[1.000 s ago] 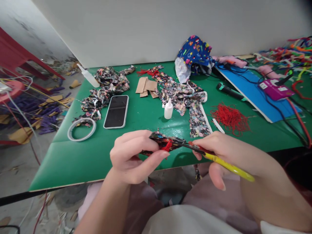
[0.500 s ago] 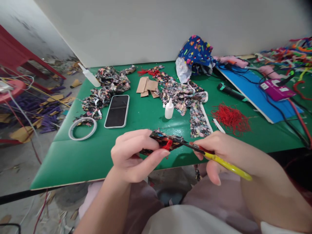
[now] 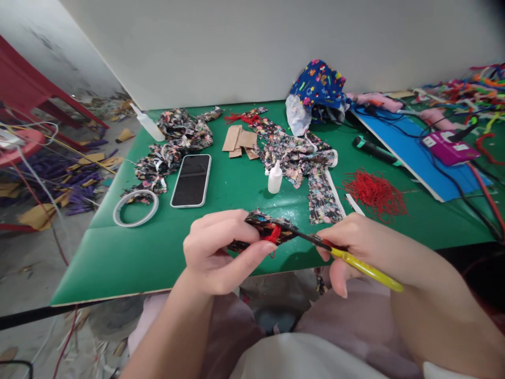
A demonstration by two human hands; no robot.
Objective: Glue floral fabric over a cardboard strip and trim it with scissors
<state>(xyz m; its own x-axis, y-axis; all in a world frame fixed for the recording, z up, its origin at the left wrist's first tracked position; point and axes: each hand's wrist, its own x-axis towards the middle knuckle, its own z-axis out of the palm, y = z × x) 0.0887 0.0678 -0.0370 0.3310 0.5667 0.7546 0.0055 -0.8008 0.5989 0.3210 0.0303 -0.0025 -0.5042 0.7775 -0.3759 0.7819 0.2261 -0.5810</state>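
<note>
My left hand [image 3: 221, 252] is closed on a folded piece of dark floral fabric [image 3: 256, 218], held above the table's front edge. A tuft of red thread [image 3: 273, 235] shows at the fabric by my thumb. In my right hand [image 3: 351, 237] are scissors with a yellow handle [image 3: 366, 271]; part of them is hidden by my fingers. Their dark blades [image 3: 305, 236] point left and touch the fabric's right end. I cannot tell how far apart the blades are. Beyond my hands stands a small white bottle [image 3: 275, 178].
On the green table [image 3: 118, 263] lie a phone [image 3: 191, 180], a tape roll [image 3: 136, 223], cardboard pieces [image 3: 239, 139], floral fabric strips [image 3: 292, 150] and red threads [image 3: 374, 195]. A blue board [image 3: 418, 152] with cables and a purple device [image 3: 450, 146] sits right. A white panel [image 3: 244, 52] rises behind.
The scissors' blades have shifted slightly along the fabric, and my right thumb has drawn in a little. My left hand keeps its hold; the whole view has moved slightly.
</note>
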